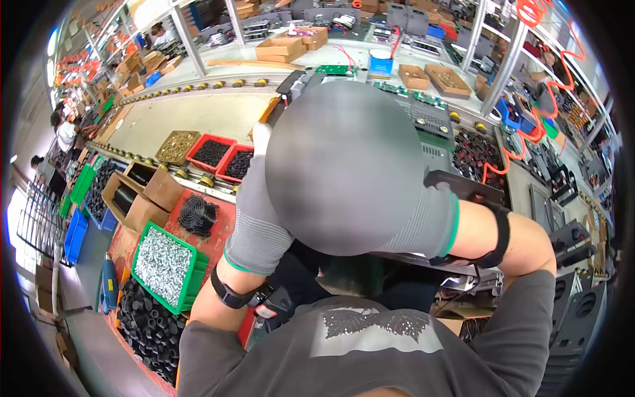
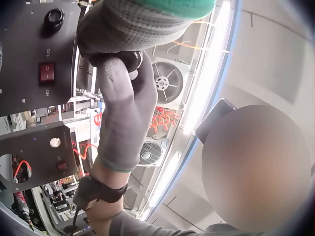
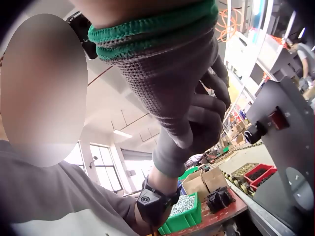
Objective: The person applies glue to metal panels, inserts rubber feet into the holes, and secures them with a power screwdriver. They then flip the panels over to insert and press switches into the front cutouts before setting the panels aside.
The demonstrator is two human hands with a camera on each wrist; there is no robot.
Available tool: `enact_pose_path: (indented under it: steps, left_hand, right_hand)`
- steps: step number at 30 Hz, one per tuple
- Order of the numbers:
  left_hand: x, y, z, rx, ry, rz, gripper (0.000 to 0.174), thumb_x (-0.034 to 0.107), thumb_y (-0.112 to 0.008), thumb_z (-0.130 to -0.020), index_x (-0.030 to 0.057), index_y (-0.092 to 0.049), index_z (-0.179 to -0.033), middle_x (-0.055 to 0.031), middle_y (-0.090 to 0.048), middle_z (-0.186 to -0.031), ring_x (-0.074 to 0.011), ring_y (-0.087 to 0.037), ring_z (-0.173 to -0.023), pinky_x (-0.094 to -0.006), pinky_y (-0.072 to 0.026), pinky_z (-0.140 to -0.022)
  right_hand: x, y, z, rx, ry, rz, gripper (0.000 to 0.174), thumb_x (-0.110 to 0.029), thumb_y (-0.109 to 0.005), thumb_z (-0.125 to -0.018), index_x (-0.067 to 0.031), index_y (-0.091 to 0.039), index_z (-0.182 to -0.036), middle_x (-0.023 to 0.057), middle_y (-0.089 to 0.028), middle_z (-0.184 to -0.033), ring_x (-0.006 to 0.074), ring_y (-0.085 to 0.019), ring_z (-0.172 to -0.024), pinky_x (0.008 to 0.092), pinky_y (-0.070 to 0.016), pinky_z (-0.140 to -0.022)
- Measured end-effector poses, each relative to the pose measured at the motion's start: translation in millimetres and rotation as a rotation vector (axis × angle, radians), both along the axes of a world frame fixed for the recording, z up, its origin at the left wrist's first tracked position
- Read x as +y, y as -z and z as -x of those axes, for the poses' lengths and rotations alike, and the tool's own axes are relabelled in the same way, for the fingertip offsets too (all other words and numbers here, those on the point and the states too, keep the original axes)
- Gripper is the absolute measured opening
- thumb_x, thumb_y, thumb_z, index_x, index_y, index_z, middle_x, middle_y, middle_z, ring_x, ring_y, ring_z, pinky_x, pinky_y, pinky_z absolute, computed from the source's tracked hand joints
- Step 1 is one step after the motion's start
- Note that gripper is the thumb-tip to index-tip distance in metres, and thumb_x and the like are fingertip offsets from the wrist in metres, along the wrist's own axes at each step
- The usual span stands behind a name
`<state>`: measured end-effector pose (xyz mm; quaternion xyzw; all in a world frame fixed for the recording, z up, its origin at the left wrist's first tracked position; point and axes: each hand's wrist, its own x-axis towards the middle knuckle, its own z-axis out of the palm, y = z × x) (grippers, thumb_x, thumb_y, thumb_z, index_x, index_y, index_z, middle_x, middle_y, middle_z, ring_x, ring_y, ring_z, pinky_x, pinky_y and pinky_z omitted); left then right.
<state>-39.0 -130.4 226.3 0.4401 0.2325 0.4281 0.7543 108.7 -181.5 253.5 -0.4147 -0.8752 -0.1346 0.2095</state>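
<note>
Both hands wear grey knit gloves with green cuffs and meet at chest height, partly covered by a blurred disc in the head view. In the left wrist view, my right hand (image 2: 125, 108) comes up from below, its fingers curled about a small round black part (image 2: 133, 61). My left hand (image 2: 133, 29) lies right over that part, its fingertips hidden; I cannot tell what it holds. The right wrist view shows the right hand (image 3: 170, 81) above the left hand (image 3: 170, 152). Beside them stands a dark panel (image 2: 29, 88) with a black knob (image 2: 54, 18) and a red rocker switch (image 2: 47, 73).
A green bin of small silvery parts (image 1: 165, 268) and a pile of black caps (image 1: 149, 324) stand at the left. Red trays of black parts (image 1: 211, 152) line the conveyor edge. Another dark panel (image 2: 37, 147) stands nearby. An orange coiled hose (image 1: 562, 86) hangs at the right.
</note>
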Motion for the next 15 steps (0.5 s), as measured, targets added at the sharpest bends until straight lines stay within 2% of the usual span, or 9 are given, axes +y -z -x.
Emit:
enact_pose_path:
  steps: [2, 3, 5, 6, 7, 9, 13, 14, 15]
  left_hand:
    - [-6.9, -1.1, -6.4, 0.012, 0.054, -0.032, 0.063, 0.058, -0.034, -0.101, 0.0050, -0.057, -0.126, -0.0045, -0.063, -0.103, -0.0125, -0.063, -0.087, -0.0246, -0.0532, -0.073]
    - [12.4, -5.2, 6.3, -0.316, 0.666, 0.100, 0.064, 0.058, -0.034, -0.101, 0.0038, -0.054, -0.129, -0.0069, -0.063, -0.108, -0.0147, -0.064, -0.093, -0.0285, -0.0536, -0.079]
    - [-14.9, -1.9, -22.3, -0.009, 0.266, -0.081, 0.063, 0.054, -0.034, -0.103, 0.0010, -0.050, -0.132, -0.0099, -0.063, -0.112, -0.0177, -0.063, -0.098, -0.0313, -0.0524, -0.083]
    - [-17.7, -3.8, -28.9, -0.129, 0.446, -0.163, 0.055, 0.041, -0.035, -0.104, -0.0022, -0.046, -0.136, -0.0126, -0.060, -0.117, -0.0196, -0.061, -0.103, -0.0328, -0.0512, -0.087]
    - [-25.2, 0.4, -39.7, -0.129, 0.399, -0.229, 0.049, 0.028, -0.038, -0.102, -0.0054, -0.042, -0.138, -0.0139, -0.058, -0.121, -0.0221, -0.059, -0.110, -0.0341, -0.0504, -0.090]
    - [-37.2, 0.1, -50.4, -0.047, 0.366, -0.263, 0.049, 0.018, -0.041, -0.100, -0.0066, -0.038, -0.142, -0.0133, -0.056, -0.123, -0.0226, -0.057, -0.113, -0.0353, -0.0495, -0.093]
    - [-44.7, 7.9, -77.3, -0.054, 0.422, -0.236, 0.048, 0.014, -0.045, -0.098, -0.0056, -0.040, -0.142, -0.0123, -0.056, -0.123, -0.0219, -0.058, -0.112, -0.0347, -0.0485, -0.095]
    - [-43.9, 13.3, -79.4, 0.127, 0.402, -0.399, 0.047, 0.011, -0.049, -0.097, -0.0046, -0.043, -0.141, -0.0113, -0.057, -0.122, -0.0204, -0.058, -0.110, -0.0337, -0.0479, -0.096]
    - [-42.0, 21.2, -81.7, 0.304, 0.377, -0.564, 0.046, 0.009, -0.052, -0.095, -0.0036, -0.046, -0.139, -0.0102, -0.057, -0.122, -0.0188, -0.058, -0.108, -0.0327, -0.0472, -0.096]
  right_hand:
    - [-12.6, 6.7, -7.8, 0.063, 0.009, -0.123, 0.037, -0.031, -0.078, -0.064, -0.0063, -0.066, -0.088, 0.0080, -0.059, -0.104, 0.0253, -0.055, -0.106, 0.0399, -0.0451, -0.089]
    - [-21.5, 6.3, -13.5, 0.063, 0.064, -0.117, 0.037, -0.031, -0.078, -0.064, -0.0063, -0.066, -0.088, 0.0080, -0.059, -0.104, 0.0253, -0.055, -0.106, 0.0399, -0.0451, -0.089]
    - [-36.2, 1.4, -29.2, 0.156, 0.216, -0.192, 0.035, -0.031, -0.079, -0.061, -0.0065, -0.067, -0.084, 0.0074, -0.059, -0.101, 0.0248, -0.056, -0.103, 0.0397, -0.0456, -0.087]
    - [-40.1, -0.6, -38.6, 0.151, 0.294, -0.267, 0.036, -0.033, -0.079, -0.062, -0.0059, -0.069, -0.084, 0.0070, -0.060, -0.099, 0.0240, -0.057, -0.101, 0.0391, -0.0463, -0.085]
    - [-48.7, -2.4, -47.4, 0.155, 0.352, -0.263, 0.036, -0.033, -0.079, -0.062, -0.0059, -0.069, -0.084, 0.0070, -0.060, -0.099, 0.0240, -0.057, -0.101, 0.0391, -0.0463, -0.085]
    - [-66.6, -5.5, -59.4, 0.039, 0.462, -0.283, 0.037, -0.034, -0.078, -0.064, -0.0063, -0.070, -0.087, 0.0067, -0.061, -0.094, 0.0239, -0.058, -0.098, 0.0390, -0.0470, -0.084]
    - [-93.8, -5.1, -98.3, 0.099, 0.558, -0.190, 0.045, -0.040, -0.075, -0.067, -0.0039, -0.070, -0.095, 0.0108, -0.064, -0.098, 0.0290, -0.062, -0.100, 0.0417, -0.0506, -0.084]
    - [-102.4, -3.8, -119.6, 0.230, 0.533, -0.175, 0.048, -0.042, -0.073, -0.070, -0.0042, -0.069, -0.099, 0.0135, -0.065, -0.100, 0.0321, -0.064, -0.099, 0.0426, -0.0512, -0.085]
    - [-110.9, -2.2, -140.4, 0.253, 0.580, -0.247, 0.040, -0.037, -0.074, -0.075, -0.0081, -0.067, -0.103, 0.0106, -0.065, -0.096, 0.0306, -0.063, -0.089, 0.0395, -0.0508, -0.080]
